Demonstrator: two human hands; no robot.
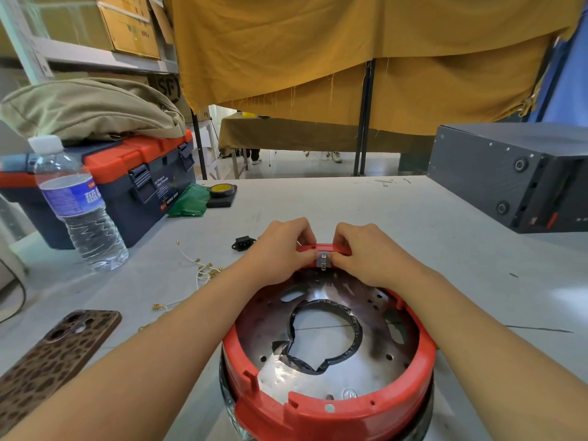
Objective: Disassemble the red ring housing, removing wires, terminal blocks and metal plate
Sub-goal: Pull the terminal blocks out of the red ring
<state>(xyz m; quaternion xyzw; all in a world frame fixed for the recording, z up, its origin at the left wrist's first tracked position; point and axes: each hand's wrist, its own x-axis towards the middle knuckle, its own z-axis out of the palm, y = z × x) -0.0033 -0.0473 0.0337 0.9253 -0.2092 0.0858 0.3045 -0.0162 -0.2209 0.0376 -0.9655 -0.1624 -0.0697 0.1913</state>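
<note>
The red ring housing [327, 405] sits on the table [397, 224] right in front of me, its metal plate [318, 370] inside. At its far rim my left hand [283, 246] and right hand [366, 249] have fingers curled, pinching a small grey terminal block [323, 260] between them. Loose white wires [197, 268] lie on the table, left of my left arm.
</note>
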